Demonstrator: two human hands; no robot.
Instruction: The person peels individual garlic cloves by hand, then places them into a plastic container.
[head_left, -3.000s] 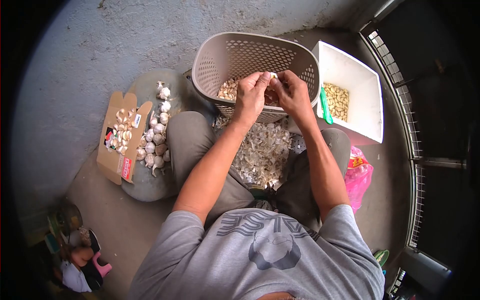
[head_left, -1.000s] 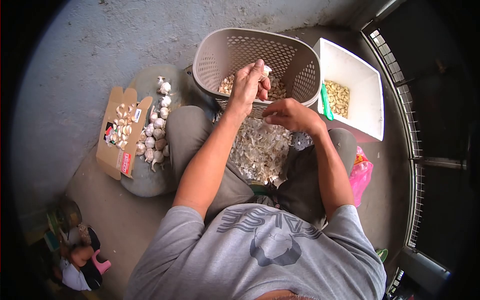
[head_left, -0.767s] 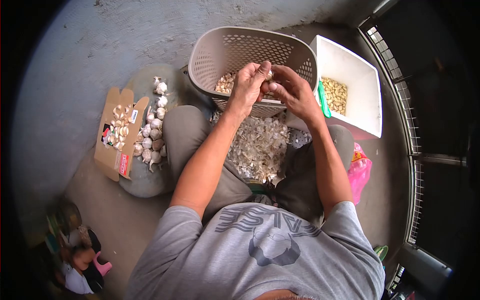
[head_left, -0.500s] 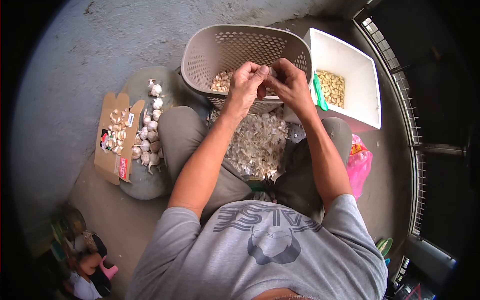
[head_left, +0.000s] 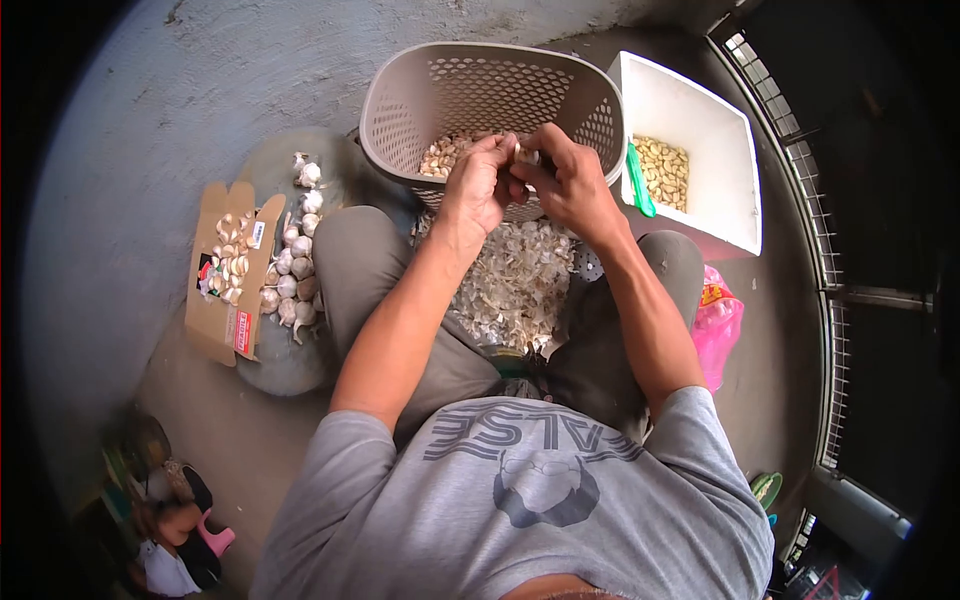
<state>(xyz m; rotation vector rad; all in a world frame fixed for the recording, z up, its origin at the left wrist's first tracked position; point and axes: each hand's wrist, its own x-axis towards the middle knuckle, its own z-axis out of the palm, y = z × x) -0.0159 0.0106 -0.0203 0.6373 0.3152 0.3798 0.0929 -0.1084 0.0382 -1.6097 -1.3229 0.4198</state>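
Note:
Above the near rim of a tall grey-brown basket (head_left: 385,115), my left hand (head_left: 476,188) and my right hand (head_left: 573,190) meet with their fingers closed. A small pale garlic clove (head_left: 518,153) is pinched between the fingertips of both hands, partly hidden by them. Inside the basket lie many garlic cloves (head_left: 445,155), some still in pinkish skin. Below my hands, between my knees, is a large heap of papery garlic skins (head_left: 515,285).
At right stands a white foam box (head_left: 715,170) holding peeled cloves (head_left: 660,170), a green-handled tool (head_left: 640,180) at its edge. Left are whole garlic bulbs (head_left: 302,268) and a cardboard box (head_left: 205,325) with cloves. A pink plastic bag (head_left: 720,325) lies beside my right knee.
Both hands have dropped slightly and turned, the fingers shifting around the clove, which shows more plainly now. The view has tilted a little; everything else stays put.

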